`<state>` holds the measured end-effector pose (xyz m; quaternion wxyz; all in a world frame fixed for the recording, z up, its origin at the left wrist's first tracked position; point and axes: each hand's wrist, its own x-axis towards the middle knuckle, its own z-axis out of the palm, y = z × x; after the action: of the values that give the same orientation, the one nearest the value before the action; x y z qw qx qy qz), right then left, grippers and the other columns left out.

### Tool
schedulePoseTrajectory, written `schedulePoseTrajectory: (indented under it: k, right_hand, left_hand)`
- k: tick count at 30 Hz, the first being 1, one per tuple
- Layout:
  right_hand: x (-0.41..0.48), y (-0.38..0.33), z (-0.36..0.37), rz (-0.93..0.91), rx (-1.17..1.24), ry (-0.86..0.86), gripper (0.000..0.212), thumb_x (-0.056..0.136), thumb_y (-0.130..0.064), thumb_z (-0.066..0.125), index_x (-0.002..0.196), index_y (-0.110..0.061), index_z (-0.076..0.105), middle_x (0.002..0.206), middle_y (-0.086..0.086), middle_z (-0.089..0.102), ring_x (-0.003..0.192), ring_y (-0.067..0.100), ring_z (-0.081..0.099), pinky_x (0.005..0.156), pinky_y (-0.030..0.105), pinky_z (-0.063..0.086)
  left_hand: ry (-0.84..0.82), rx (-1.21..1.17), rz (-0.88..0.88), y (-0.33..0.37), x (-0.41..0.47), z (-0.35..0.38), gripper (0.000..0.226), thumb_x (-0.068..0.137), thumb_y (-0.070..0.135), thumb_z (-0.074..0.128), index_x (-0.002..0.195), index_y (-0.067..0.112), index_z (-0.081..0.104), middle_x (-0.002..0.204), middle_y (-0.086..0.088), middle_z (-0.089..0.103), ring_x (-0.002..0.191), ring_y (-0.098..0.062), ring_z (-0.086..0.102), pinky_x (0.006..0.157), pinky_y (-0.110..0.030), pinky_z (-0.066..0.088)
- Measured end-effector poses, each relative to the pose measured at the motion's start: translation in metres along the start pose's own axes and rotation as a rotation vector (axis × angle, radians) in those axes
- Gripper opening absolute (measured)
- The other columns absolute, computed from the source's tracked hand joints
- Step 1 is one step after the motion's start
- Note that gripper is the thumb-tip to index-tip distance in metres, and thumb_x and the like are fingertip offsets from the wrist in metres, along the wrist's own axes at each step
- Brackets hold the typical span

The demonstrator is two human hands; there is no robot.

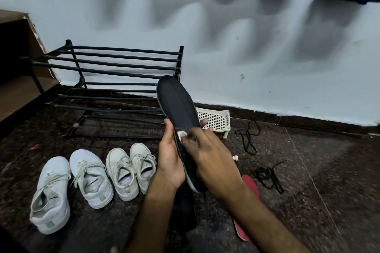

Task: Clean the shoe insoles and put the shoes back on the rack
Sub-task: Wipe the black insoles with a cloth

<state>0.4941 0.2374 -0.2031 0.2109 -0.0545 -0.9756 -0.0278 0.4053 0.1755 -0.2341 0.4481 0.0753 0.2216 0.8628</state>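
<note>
A black insole is held upright in the middle of the view, toe end up. My left hand grips its lower part from the left, fingers curled round its far edge. My right hand presses a small white wipe against the insole's black face. Two pairs of white sneakers stand on the dark floor at the left. Behind them, the black metal shoe rack against the wall holds no shoes. A red insole lies on the floor under my right forearm.
A small white perforated plastic stool stands behind the insole. Loose black laces lie on the floor at the right, with more black laces nearer. A dark shoe sits below my hands. A brown cardboard box is at the far left.
</note>
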Motion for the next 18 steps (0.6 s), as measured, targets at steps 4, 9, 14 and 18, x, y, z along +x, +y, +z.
schedulePoseTrajectory:
  k: [4,9,14,18]
  right_hand:
    - [-0.004,0.009,0.003,0.039,-0.045,0.046,0.046,0.083,-0.024,0.040,0.125,-0.016,0.059,0.103,0.004,0.055,0.090,0.024,0.053,0.074,0.038,0.045]
    - [0.021,0.008,-0.001,0.030,0.014,0.046,0.046,0.079,-0.018,0.056,0.125,-0.025,0.058,0.104,-0.001,0.053,0.095,0.021,0.052,0.081,0.043,0.037]
    - [-0.020,0.009,0.007,-0.053,-0.076,0.063,0.051,0.074,-0.020,0.061,0.124,-0.026,0.058,0.101,-0.004,0.056,0.093,0.021,0.055,0.097,0.056,0.033]
    - [0.016,0.013,-0.005,0.081,-0.134,0.106,0.046,0.082,-0.024,0.040,0.123,-0.028,0.060,0.102,-0.004,0.057,0.094,0.020,0.053,0.102,0.057,0.026]
  left_hand:
    - [-0.012,0.016,-0.017,-0.006,-0.002,0.006,0.071,0.092,0.063,0.037,0.124,0.003,0.060,0.122,-0.013,0.060,0.125,-0.029,0.050,0.113,-0.042,0.033]
    - [-0.001,0.018,0.004,0.005,-0.009,0.011,0.065,0.094,0.059,0.037,0.117,0.005,0.065,0.121,-0.015,0.064,0.120,-0.028,0.057,0.108,-0.041,0.039]
    - [-0.014,0.081,-0.068,0.011,-0.008,0.005,0.077,0.093,0.066,0.029,0.110,0.004,0.071,0.111,-0.014,0.068,0.113,-0.028,0.058,0.106,-0.041,0.037]
    - [0.031,0.024,-0.031,0.003,-0.008,0.012,0.060,0.094,0.057,0.041,0.122,0.008,0.061,0.121,-0.010,0.061,0.124,-0.024,0.052,0.112,-0.038,0.034]
